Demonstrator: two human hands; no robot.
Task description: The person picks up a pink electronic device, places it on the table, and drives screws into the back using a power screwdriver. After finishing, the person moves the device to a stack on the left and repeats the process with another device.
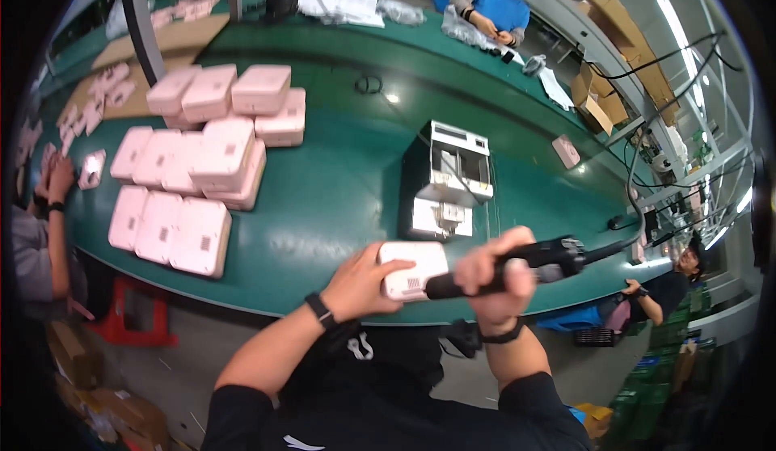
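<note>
My left hand (359,284) grips a pale, rounded square plastic case (414,255) at the table's near edge, its thumb lying over the upper face. In my right hand (497,281) is a black electric screwdriver (546,259), held nearly level with its cable running off to the right. Its front end reaches the right side of the case; whether the tip touches a screw cannot be made out. Just beyond the case stands a box-shaped black and white machine (461,160) with an open front. Left of my hands, several similar cases (202,237) are stacked in rows.
The green table (323,208) curves around me. At the left, a person's hand (61,180) is near small pale parts (92,168). Another person in blue (497,6) works across the table. A single pale case (566,151) lies at the right, near a metal frame with hanging cables.
</note>
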